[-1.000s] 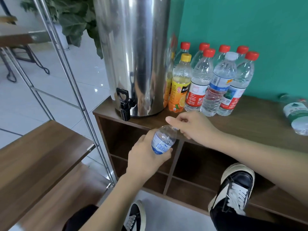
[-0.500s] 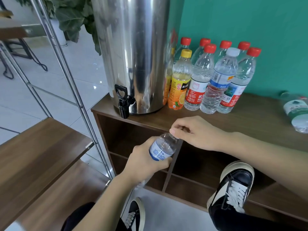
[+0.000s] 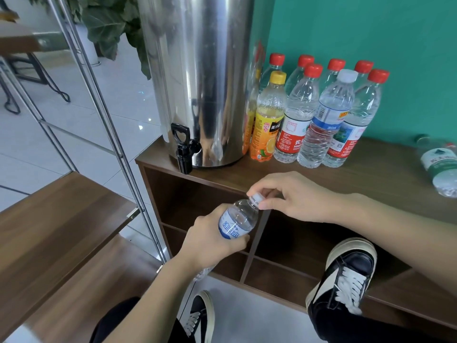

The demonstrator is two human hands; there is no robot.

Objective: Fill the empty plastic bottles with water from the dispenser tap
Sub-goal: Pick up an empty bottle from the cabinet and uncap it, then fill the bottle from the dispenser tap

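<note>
Left hand [image 3: 210,241] wraps round the small blue-labelled water bottle [image 3: 238,222], tilted, held out in front of the wooden cabinet [image 3: 346,177], low and right of the black tap [image 3: 184,151] on the steel dispenser [image 3: 197,78]; right hand [image 3: 294,196] pinches its white cap [image 3: 256,198]; capped bottles [image 3: 316,115] stand beside the dispenser

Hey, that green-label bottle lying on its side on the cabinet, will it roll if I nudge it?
Probably: the green-label bottle lies on its round side on the flat cabinet top. It looks like clear thin plastic, so likely light and easy to dent.
</note>
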